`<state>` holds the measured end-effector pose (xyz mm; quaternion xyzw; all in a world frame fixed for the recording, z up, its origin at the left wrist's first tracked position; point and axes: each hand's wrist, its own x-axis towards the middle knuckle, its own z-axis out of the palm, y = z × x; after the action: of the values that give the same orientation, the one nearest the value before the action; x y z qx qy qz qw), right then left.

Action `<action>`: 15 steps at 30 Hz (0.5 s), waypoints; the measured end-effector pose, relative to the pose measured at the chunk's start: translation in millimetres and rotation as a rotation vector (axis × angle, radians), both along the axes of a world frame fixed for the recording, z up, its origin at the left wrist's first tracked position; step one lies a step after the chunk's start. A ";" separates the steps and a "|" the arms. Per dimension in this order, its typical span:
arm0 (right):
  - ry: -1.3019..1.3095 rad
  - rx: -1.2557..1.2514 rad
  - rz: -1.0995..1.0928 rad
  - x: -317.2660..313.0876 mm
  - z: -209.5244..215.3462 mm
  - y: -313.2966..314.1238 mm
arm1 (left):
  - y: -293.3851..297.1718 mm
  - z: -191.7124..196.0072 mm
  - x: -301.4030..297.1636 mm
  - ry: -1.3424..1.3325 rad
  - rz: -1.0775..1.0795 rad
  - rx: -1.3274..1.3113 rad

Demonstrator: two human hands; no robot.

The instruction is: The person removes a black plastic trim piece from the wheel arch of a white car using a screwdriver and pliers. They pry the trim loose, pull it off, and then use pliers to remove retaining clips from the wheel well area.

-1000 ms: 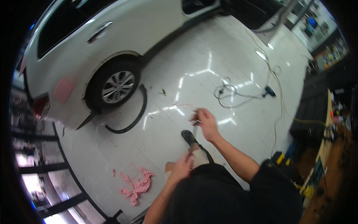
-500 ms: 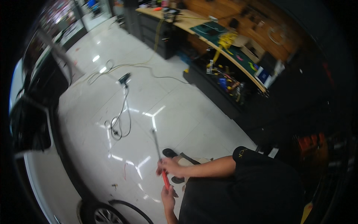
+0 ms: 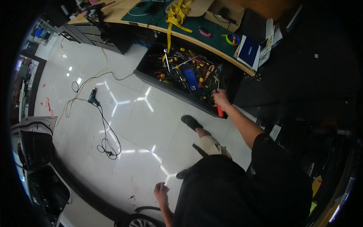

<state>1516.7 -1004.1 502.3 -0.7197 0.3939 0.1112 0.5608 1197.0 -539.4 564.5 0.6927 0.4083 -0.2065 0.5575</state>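
Note:
My right hand is closed round a red-handled screwdriver above the near right end of an open drawer. The red handle sticks out below my fist, toward me; its shaft is hard to make out against the tools. Inside the drawer lies a jumble of hand tools, with a blue flat case and a long shiny metal tool among them. Lower down, my left hand hangs over the floor near the car's wheel, fingers loosely bent and apart, nothing visible in it.
Above the drawer runs a workbench with a green mat, a yellow tape measure strip, an open cardboard box and a dark blue booklet. A heat gun with its cord lies on the floor. A car wheel is at the lower edge.
The screwdriver was between both hands over the floor; now my right hand alone has it at the drawer. My left hand has let go. The view has turned toward the bench.

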 end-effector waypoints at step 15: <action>-0.058 -0.237 0.796 70.3 -87.6 -20.7 | -69.0 21.0 125.9 0.153 -0.296 0.139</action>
<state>1587.0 -1024.8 414.7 -0.8782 0.0792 0.2529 0.3981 1322.9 -608.3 585.5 0.7644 0.3562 -0.3097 0.4392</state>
